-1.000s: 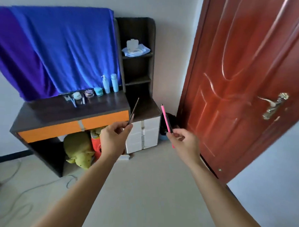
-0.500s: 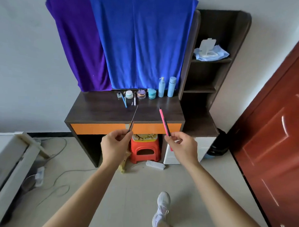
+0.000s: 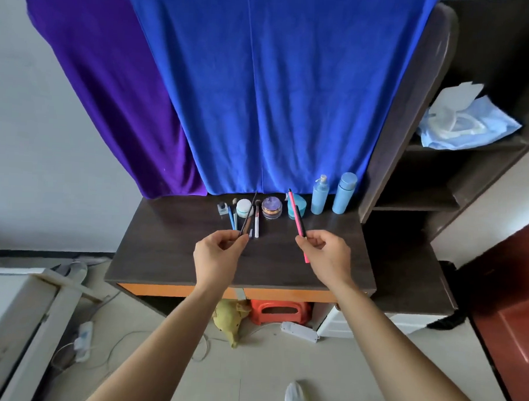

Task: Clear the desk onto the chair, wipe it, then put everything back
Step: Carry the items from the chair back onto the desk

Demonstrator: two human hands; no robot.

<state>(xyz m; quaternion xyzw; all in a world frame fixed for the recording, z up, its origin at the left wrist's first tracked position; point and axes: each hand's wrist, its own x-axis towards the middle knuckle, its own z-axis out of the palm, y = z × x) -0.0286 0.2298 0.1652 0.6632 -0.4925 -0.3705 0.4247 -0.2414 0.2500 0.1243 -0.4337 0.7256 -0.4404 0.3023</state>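
A dark wooden desk (image 3: 170, 257) with an orange front stands below me. My left hand (image 3: 217, 254) pinches a thin dark brush (image 3: 248, 213), its tip pointing up and away. My right hand (image 3: 326, 254) holds a pink and black pen (image 3: 298, 221), also tilted upward. Both hands hover over the middle of the desk. At the desk's back edge sit small brushes (image 3: 256, 222), a white jar (image 3: 244, 208), a purple jar (image 3: 271, 207), a teal jar (image 3: 302, 205) and two light blue bottles (image 3: 319, 195).
Blue and purple cloths (image 3: 262, 94) hang behind the desk. A dark shelf unit (image 3: 424, 192) with a tissue pack stands to the right, beside a red door (image 3: 513, 302). Under the desk are an orange stool (image 3: 278, 311), a yellow plush toy (image 3: 230, 320) and a power strip (image 3: 300, 330). A white box (image 3: 6, 325) lies left.
I have walked up to the desk and turned toward it; it now fills the view. Both hands, still holding the brush and the pen, have come over the desk top.
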